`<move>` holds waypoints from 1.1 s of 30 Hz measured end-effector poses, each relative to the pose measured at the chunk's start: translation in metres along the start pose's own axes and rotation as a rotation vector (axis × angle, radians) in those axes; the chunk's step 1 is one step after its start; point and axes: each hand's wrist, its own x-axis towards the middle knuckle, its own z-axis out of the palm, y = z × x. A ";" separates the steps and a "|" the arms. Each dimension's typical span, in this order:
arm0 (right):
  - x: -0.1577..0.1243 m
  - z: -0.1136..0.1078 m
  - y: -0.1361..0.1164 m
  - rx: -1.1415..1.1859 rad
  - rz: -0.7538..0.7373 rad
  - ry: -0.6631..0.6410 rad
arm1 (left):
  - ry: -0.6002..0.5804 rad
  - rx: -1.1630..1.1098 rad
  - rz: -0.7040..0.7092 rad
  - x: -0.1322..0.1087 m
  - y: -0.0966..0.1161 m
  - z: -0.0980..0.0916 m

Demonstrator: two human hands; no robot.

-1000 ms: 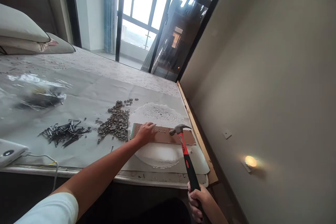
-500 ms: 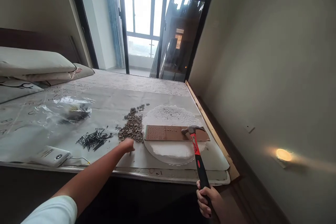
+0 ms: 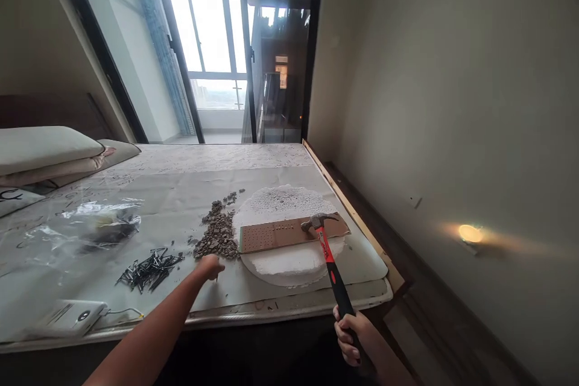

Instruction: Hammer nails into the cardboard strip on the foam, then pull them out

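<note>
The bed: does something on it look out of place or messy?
Yes. The bed serves as a workbench: a loose pile of nails, a heap of rubble and a perforated board lying askew on a white disc. The right hand holds a hammer.

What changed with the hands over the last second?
The left hand came off the brown board and pulled back toward the near edge; its fingertips now pinch down at the sheet just below the gravel pile, though whether they hold a nail is too small to tell. The right hand kept its grip on the hammer, whose head stayed over the board. The nail pile did not move.
</note>
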 end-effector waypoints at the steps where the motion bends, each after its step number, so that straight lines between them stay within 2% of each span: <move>1: 0.001 -0.001 0.000 0.013 0.002 -0.012 | -0.061 -0.096 -0.061 0.001 0.003 -0.006; 4: 0.004 -0.005 0.000 0.026 0.006 -0.045 | -0.206 -0.689 -0.211 0.000 0.017 -0.031; 5: 0.005 -0.006 0.001 0.024 0.002 -0.048 | -0.221 -0.907 -0.219 -0.001 0.023 -0.039; 7: 0.006 -0.007 0.001 0.025 -0.010 -0.040 | -0.243 -1.207 -0.193 -0.003 0.037 -0.051; 10: 0.007 -0.006 0.002 0.034 -0.022 -0.023 | -0.313 -1.396 -0.166 -0.004 0.063 -0.057; 13: 0.008 -0.006 0.002 0.046 -0.026 -0.028 | -0.354 -1.455 -0.120 -0.002 0.090 -0.052; 20: 0.015 -0.016 0.007 0.055 -0.019 -0.065 | -0.528 -1.418 0.009 0.016 0.149 -0.035; 23: 0.016 -0.019 0.010 0.048 -0.020 -0.048 | -0.533 -1.395 0.053 0.026 0.169 -0.028; 26: 0.014 -0.019 0.008 0.053 -0.014 -0.044 | -0.438 -1.265 0.119 0.037 0.187 -0.020; 31: 0.006 -0.015 -0.002 0.049 0.023 -0.017 | -0.029 -0.616 0.291 0.053 0.207 -0.003; 33: 0.002 -0.014 -0.007 0.044 0.039 -0.017 | 0.019 -0.491 0.334 0.057 0.212 0.005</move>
